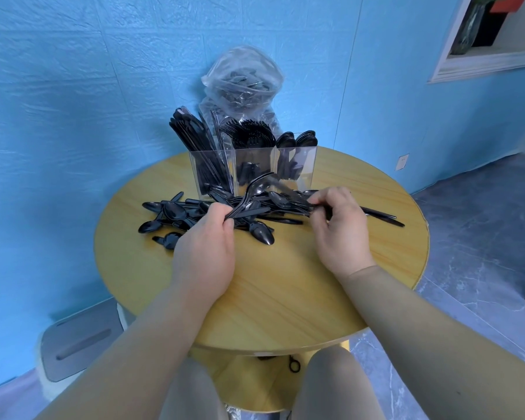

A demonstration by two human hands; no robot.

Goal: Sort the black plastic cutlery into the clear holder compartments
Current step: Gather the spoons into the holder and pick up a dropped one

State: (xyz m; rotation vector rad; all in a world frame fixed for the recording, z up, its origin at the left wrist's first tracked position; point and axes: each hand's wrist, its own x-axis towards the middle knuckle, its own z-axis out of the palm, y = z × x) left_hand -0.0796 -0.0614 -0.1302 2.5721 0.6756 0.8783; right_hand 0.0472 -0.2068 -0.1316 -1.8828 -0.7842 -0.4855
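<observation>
Left hand (205, 253) fingers grip cutlery bundle (246, 207); right hand (337, 228) fingers pinch knife (379, 215).

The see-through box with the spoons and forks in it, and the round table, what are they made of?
The box looks like clear hard plastic, maybe acrylic: you see cutlery through its flat, shiny walls. The table looks like wood or a wood-look coating: yellow-brown with grain lines and a soft sheen.

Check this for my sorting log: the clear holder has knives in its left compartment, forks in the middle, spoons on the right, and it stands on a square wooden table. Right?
One detail is off: the wooden table is round, not square, as the head view shows. The clear holder does have knives left, forks in the middle and spoons right.
</observation>
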